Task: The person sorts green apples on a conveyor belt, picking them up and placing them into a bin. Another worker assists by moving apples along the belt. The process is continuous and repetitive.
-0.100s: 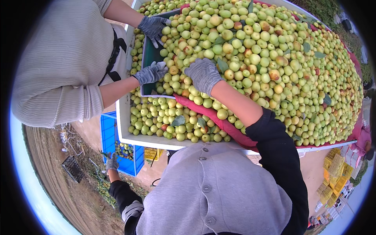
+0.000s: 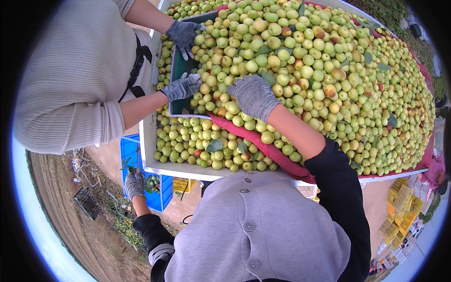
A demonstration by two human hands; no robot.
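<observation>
A big heap of small round yellow-green fruits (image 2: 324,94), some blushed brown-red, lies before me with leaves mixed in. My right hand (image 2: 255,96), in a grey knitted glove, is on the heap's near left part. Its fingers are curled in, and whatever they hold is hidden. Low on the left, my gloved left hand (image 2: 135,182) is closed on a leafy sprig (image 2: 128,164) over a blue crate (image 2: 167,190) with some fruits inside. Beside the heap, a green tray (image 2: 176,70) with a pale rim lies partly under fruits.
A co-worker in a ribbed grey top (image 2: 77,80) stands at the left, both gloved hands (image 2: 181,88) at the heap's edge. Red cloth (image 2: 253,137) and a white bin wall (image 2: 188,170) border the fruits. Yellow crates (image 2: 404,211) are at the right; a black crate (image 2: 87,203) lies on the left ground.
My left hand has risen a little, bringing the leafy sprig higher over the blue crate. My right hand has drawn slightly right and toward me across the fruits.
</observation>
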